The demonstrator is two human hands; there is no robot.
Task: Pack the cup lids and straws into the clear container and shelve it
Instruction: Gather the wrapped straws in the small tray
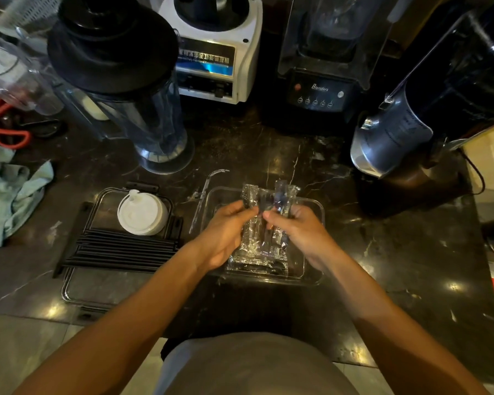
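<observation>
wrapped straws [261, 235] pinched between both hands, left hand [226, 235], right hand [300, 232]

Both forearms are bare to the frame's edge, with no sleeves, watch or rings showing on the left hand [226, 235] or right hand [303, 232]. A plain light grey garment [254, 366] covers the torso below.

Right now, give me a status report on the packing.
Both hands grip wrapped straws over container. Lids, black straws unpacked, left. Nothing blocking.
</observation>
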